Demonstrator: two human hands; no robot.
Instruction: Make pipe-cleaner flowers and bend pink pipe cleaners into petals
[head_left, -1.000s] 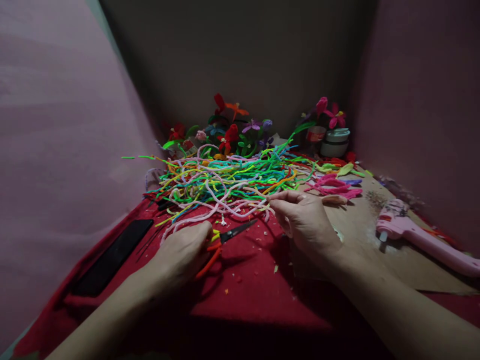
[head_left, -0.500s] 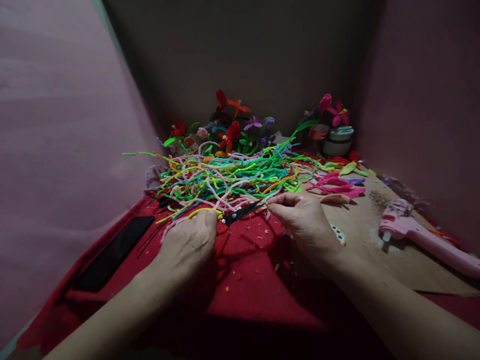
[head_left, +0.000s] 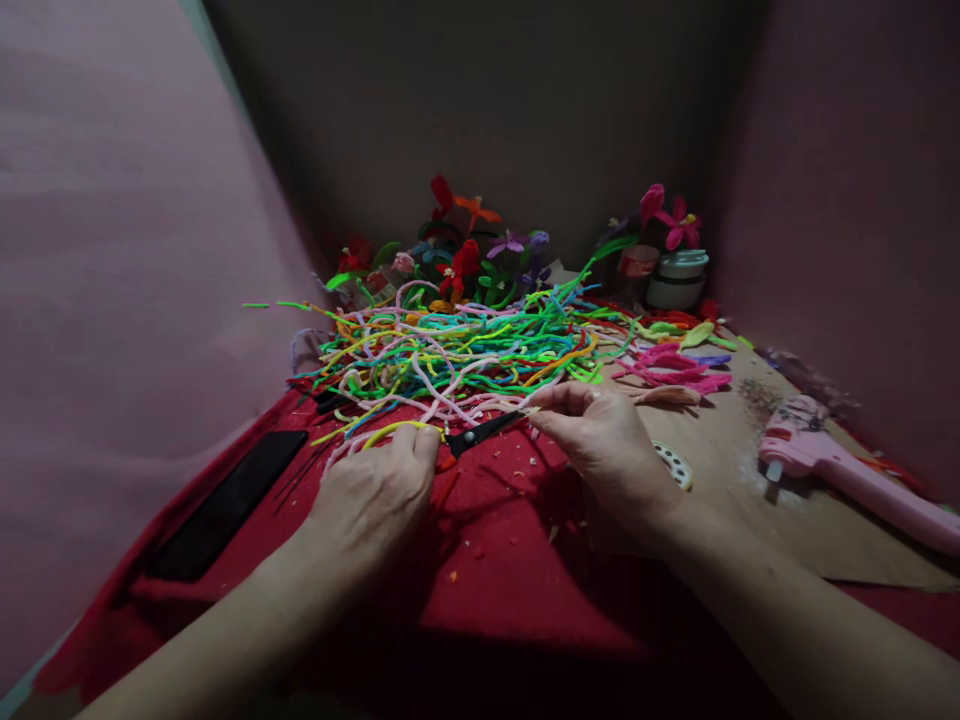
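Observation:
Scissors with black blades and red-orange handles lie across the space between my hands. My left hand is closed around their handles, which it partly hides. A yellow pipe cleaner runs beside the top of that hand; whether the fingers also grip it I cannot tell. At the blade tips, my right hand is pinched, thumb against fingers, on a small pale piece too tiny to name. Just beyond both hands lies a tangled heap of coloured pipe cleaners.
A black phone-like slab lies at left on the red cloth. On the brown board at right are a pink glue gun and pink looped pieces. Fuzzy flowers and a lidded jar stand behind.
My left hand has shifted slightly and its fingers have closed more around the scissors. The blade tips sit a little lower. My right hand has barely moved.

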